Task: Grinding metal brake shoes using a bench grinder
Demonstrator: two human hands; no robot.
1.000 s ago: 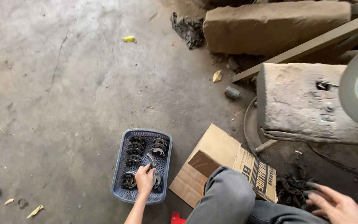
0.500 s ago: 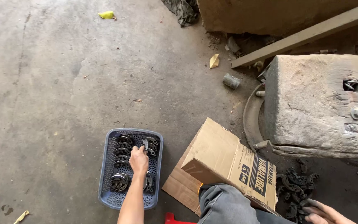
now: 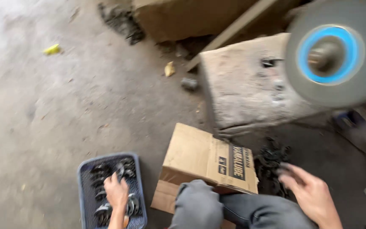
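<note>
Concrete floor (image 3: pixel 56 106). Left hand (image 3: pixel 116 193) has stayed in blue basket (image 3: pixel 82 186), fingers curled onto dark metal parts (image 3: pixel 100 174); right hand (image 3: pixel 310 195), spread, now nearer black pile (image 3: pixel 272 159).

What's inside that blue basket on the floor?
The blue basket holds dark curved metal parts. The left hand reaches in, covering those beneath it. Blur hides their exact shape.

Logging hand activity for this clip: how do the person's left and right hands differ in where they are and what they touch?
The left hand reaches down into the blue basket, resting on the dark metal parts; the right hand is at a loose dark pile on the floor. The left hand's fingers look curled over the parts; the right hand's fingers are spread and blurred. Both are bare.
</note>
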